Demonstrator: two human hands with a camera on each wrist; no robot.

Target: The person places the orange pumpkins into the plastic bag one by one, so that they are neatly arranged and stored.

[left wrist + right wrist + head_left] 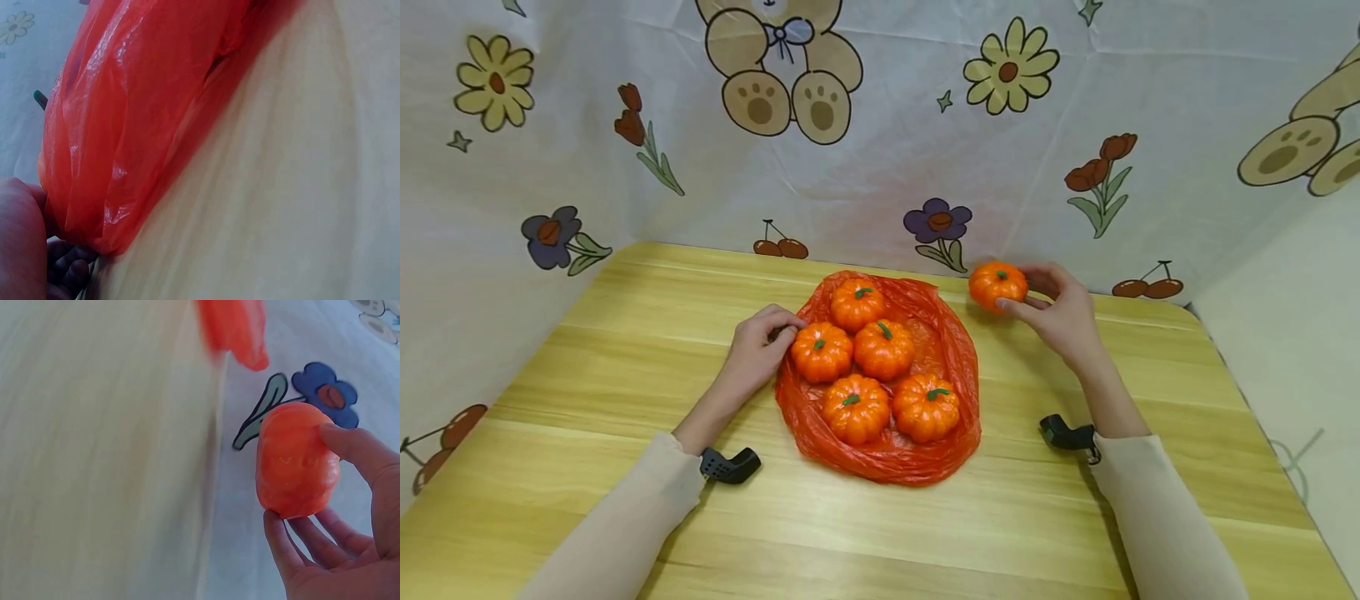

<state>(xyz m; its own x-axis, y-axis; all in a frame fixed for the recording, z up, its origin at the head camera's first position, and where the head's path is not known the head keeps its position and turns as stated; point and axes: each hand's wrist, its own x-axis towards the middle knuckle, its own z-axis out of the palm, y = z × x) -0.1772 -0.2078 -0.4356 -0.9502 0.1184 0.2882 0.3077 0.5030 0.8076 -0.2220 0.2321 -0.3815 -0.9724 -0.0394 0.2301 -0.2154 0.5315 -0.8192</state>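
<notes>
A red plastic bag (958, 350) lies spread on the table with its rim rolled open. Several small orange pumpkins (883, 350) with green stems sit inside it. At the bag's left edge, my left hand (758, 346) pinches the rim between thumb and fingers; the left wrist view shows the bag's outer side (137, 112) beside that hand (22, 237). My right hand (1063, 312) holds another pumpkin (997, 286) between thumb and fingers, right of the bag near the table's back edge. The right wrist view shows this pumpkin's side (297, 462) against the cloth.
The wooden table (880, 542) meets a white printed cloth (895, 158) along its back edge. A pale wall (1285, 333) stands at the right. Each wrist wears a small black device (730, 466).
</notes>
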